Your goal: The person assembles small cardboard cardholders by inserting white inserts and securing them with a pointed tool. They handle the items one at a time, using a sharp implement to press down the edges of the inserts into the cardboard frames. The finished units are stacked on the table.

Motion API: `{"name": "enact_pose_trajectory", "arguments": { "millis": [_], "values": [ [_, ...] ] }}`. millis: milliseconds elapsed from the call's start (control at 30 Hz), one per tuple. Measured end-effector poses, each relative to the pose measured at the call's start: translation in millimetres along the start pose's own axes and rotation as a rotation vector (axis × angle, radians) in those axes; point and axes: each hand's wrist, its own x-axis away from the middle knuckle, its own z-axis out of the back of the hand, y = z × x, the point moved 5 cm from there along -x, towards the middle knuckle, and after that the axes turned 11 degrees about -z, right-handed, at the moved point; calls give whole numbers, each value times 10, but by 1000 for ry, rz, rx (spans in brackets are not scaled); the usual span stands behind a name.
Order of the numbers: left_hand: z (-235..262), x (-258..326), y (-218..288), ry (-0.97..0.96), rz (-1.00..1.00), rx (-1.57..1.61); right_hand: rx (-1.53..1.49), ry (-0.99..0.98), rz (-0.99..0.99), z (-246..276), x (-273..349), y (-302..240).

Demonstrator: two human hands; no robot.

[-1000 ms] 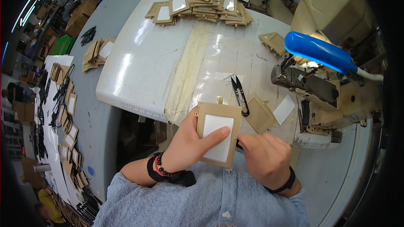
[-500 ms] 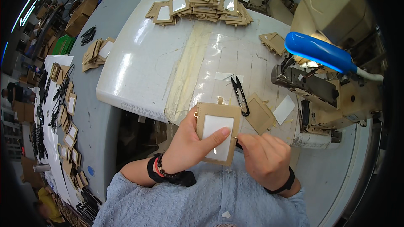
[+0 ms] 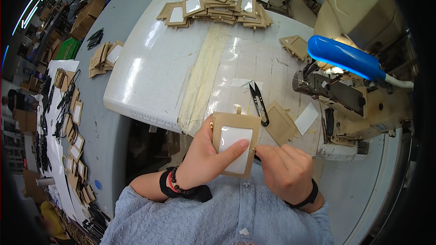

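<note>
The person's blue-grey, textured sleeve [image 3: 145, 224] fills the lower edge, with a black band [image 3: 310, 195] on the right wrist, and a beaded bracelet [image 3: 175, 182] and dark cloth on the left. The left hand [image 3: 200, 156] holds a tan card holder [image 3: 235, 137] upright in front of the body, its thumb laid across the white window. The right hand [image 3: 287, 168] is narrow, fingers curled in, its fingertips at the holder's right edge by a small tab – I cannot tell what, if anything, they pinch.

Just beyond the holder, a pair of black thread snips [image 3: 259, 104] lies on the white worktop [image 3: 154, 63], beside a flat tan piece [image 3: 279, 124] and a white card [image 3: 307, 119]. To the right stands a sewing machine [image 3: 334, 94], with a blue lamp [image 3: 343, 56] above it. A strip of yellowish tape [image 3: 200, 79] runs over the worktop. More tan holders [image 3: 105, 58] lie on the grey table [image 3: 131, 13] at left. Farther off sit a small tan stack [image 3: 295, 46] and – at the worktop's far edge – a large heap of windowed holders [image 3: 219, 7].
</note>
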Motion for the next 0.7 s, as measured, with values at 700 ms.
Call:
{"name": "enact_pose_trajectory", "arguments": {
  "millis": [700],
  "values": [
    [-31,27,37,-65,11,-11,-124,-9,47,-43,-48,42]
  ]
}}
